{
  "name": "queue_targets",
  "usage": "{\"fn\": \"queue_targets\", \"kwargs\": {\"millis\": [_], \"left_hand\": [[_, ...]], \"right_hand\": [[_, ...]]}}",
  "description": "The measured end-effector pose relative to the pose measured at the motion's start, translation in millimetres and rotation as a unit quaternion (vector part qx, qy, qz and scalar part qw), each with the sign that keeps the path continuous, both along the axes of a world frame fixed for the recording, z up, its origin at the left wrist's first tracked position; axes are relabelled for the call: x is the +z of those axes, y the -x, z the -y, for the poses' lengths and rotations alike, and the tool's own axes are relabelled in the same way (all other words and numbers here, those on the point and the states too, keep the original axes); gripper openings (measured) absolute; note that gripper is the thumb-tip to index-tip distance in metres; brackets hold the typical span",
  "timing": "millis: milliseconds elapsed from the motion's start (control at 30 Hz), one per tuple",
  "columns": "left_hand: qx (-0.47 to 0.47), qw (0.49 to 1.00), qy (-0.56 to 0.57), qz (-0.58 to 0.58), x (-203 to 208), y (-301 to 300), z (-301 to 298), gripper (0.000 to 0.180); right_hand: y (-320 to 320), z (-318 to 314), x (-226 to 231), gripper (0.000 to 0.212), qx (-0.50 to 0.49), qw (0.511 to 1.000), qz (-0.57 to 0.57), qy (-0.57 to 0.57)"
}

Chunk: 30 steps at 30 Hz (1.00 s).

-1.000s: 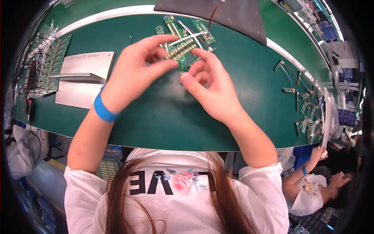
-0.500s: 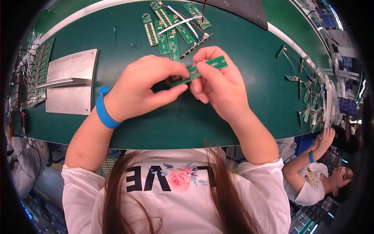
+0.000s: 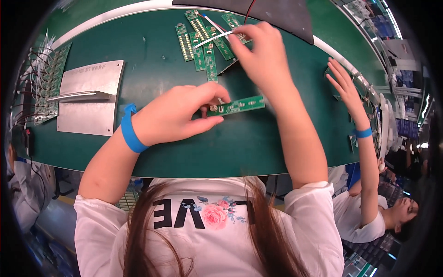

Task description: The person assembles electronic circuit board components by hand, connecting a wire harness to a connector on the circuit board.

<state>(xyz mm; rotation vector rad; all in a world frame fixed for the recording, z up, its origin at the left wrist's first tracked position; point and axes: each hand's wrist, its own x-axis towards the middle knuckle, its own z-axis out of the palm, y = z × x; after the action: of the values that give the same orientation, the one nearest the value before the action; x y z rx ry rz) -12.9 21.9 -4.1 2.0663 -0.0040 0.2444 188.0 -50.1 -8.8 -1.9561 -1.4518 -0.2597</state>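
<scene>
My left hand [image 3: 184, 108] pinches the left end of a slim green circuit board [image 3: 244, 105] between thumb and fingers. The board's right end sticks out free over the green table, with a small pale connector near my fingertips. Farther off, my right hand [image 3: 265, 53] reaches over a group of boards, its thumb and index finger closed at the right end of a white flat cable [image 3: 213, 39]. Beneath this cable lie several green circuit boards [image 3: 210, 62], one with rows of yellowish pads [image 3: 185, 42]. My right hand partly covers another board [image 3: 230, 20].
At left, a metal plate with a raised handle [image 3: 87, 115] lies beside a wired panel of green boards [image 3: 55, 83]. A dark mat [image 3: 277, 18] lies at the far edge. On the right, a co-worker's raised hand [image 3: 346, 90] is near wired boards at the table's right edge.
My right hand has let go of the slim board and moved away to the white cable. My left hand keeps the board, now lower and more level. The co-worker's arm has come up over the table.
</scene>
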Motion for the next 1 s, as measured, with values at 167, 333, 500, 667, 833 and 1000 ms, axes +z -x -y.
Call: {"fn": "queue_targets", "kwargs": {"millis": [167, 333, 500, 667, 833, 1000], "left_hand": [[-0.022, 0.999, -0.048, 0.011, -6, -1, -2, 0.027], [-0.008, 0.999, -0.035, 0.001, -2, 2, -4, 0.026], [-0.021, 0.998, -0.046, -0.035, -3, 2, -5, 0.027], [-0.023, 0.998, -0.040, -0.031, -6, 1, -5, 0.027], [-0.015, 0.998, -0.059, -0.028, -3, 0, -3, 0.027], [-0.034, 0.994, -0.092, -0.040, -2, 0, -3, 0.025]], "right_hand": [[3, -22, 0, 0.013, -0.062, 0.965, 0.222, 0.125], [-27, -3, 9, 0.014, 0.037, 0.993, 0.069, 0.084], [-27, 1, 11, 0.023, 0.146, 0.977, 0.124, 0.090], [-24, -19, 8, 0.020, 0.144, 0.972, 0.165, 0.090], [-19, -29, 7, 0.016, 0.083, 0.986, 0.142, 0.006], [-15, -39, 10, 0.016, 0.077, 0.964, 0.237, 0.096]]}}
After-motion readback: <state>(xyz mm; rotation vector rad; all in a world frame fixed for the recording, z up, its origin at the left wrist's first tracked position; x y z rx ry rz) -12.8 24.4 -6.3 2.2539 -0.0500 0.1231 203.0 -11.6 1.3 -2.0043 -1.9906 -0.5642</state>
